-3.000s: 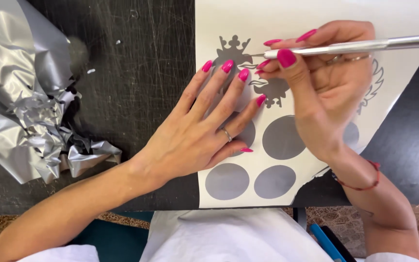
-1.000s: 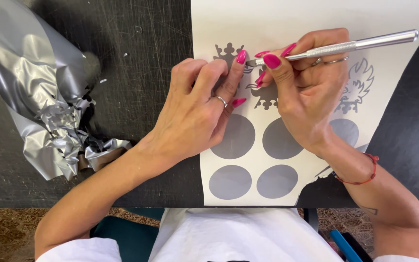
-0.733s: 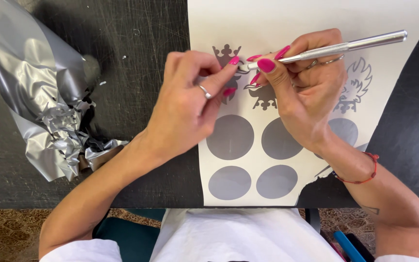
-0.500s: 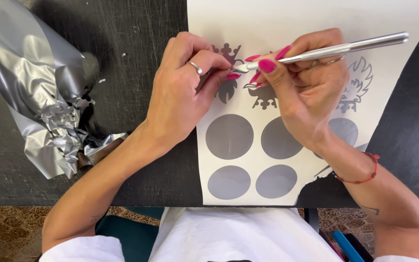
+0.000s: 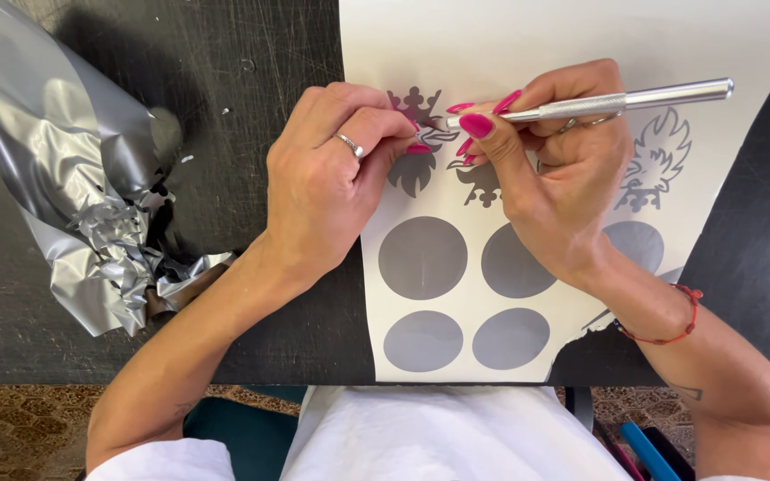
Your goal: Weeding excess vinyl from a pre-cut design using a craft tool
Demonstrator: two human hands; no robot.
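The right hand [image 5: 563,178] has its fingers clamped on a silver craft knife [image 5: 599,102]. The left hand [image 5: 331,187] has its fingers pinched together on the white sheet [image 5: 536,44], beside the knife tip. Crumpled silver foil [image 5: 82,205] lies on the bench [image 5: 251,53], well left of them.

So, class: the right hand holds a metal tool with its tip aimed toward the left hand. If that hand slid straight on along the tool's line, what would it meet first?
Most likely the left hand's fingertips, pinched at the grey crest-shaped sticker on the white backing sheet. The right hand aims the silver craft knife straight at them, almost touching, though the exact gap is unclear.

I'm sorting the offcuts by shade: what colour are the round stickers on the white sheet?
The round stickers are plain matte grey, seen in the head view.
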